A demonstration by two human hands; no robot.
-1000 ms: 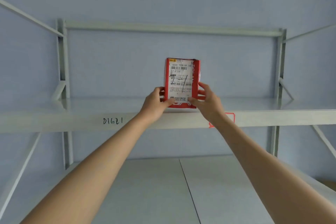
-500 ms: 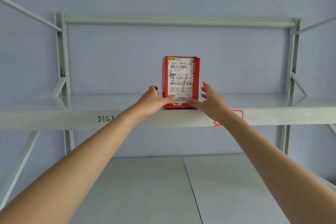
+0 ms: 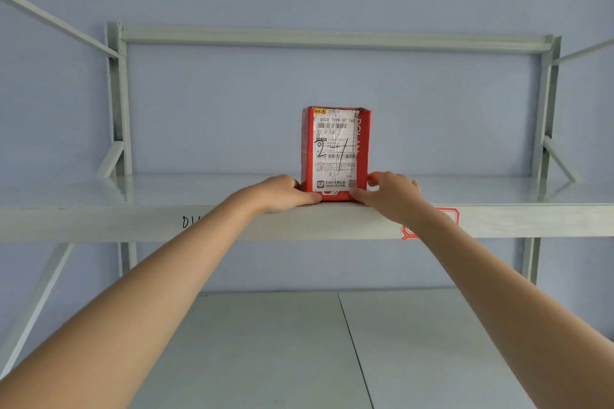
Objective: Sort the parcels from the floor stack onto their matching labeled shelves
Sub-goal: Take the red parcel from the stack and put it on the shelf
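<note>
Shelf — red parcel upright, seemingly.

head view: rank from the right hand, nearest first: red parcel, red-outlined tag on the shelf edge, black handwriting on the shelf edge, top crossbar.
From the right hand:
1. red parcel, touching its fingers, just left.
2. red-outlined tag, on the shelf edge under the wrist, partly hidden.
3. black handwriting, left, beyond the left hand.
4. top crossbar, high above.

A single head-worn wide-angle view faces forward, level with the upper shelf, at arm's reach from it; the lower shelf fills the bottom of the frame.
</note>
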